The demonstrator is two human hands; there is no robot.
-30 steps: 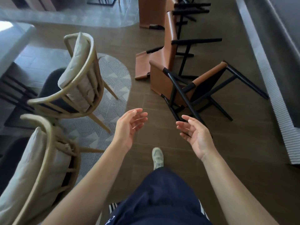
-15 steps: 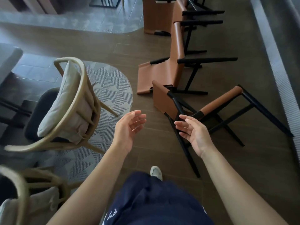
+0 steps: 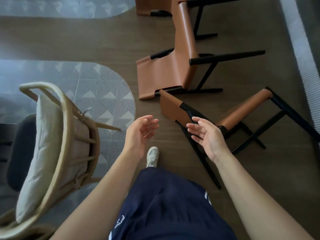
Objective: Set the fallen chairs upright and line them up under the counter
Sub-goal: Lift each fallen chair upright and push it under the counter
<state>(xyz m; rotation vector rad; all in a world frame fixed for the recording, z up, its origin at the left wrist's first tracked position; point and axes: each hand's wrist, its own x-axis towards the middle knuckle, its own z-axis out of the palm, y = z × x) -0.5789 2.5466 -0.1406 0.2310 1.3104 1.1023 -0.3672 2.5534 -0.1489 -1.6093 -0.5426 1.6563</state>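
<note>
Floor [image 3: 103, 40]: dark wood-look planks. A grey patterned rug [image 3: 107, 94] lies at 9 o'clock, and a ribbed grey strip [image 3: 301, 49] runs along the edge at 2 o'clock. A pale wooden armchair [image 3: 57, 144] with a cushion stands upright at 8 o'clock.

The third tan chair [image 3: 145, 6] at 12 o'clock is cut off by the frame. The armchair is blurred.

The nearest fallen chair [image 3: 242, 110] lies at 3 o'clock, with its long axis from 11 to 5, backrest at 11, feet toward 5, and seat reaching toward 2. The second fallen chair [image 3: 185, 49] at 1 o'clock lies on its back, legs pointing to 3.

The left hand [image 3: 140, 134] is empty, with fingers loosely spread. The right hand [image 3: 207, 137] is likewise empty. Its fingertips overlap the nearest chair's black frame, and contact cannot be confirmed.
</note>
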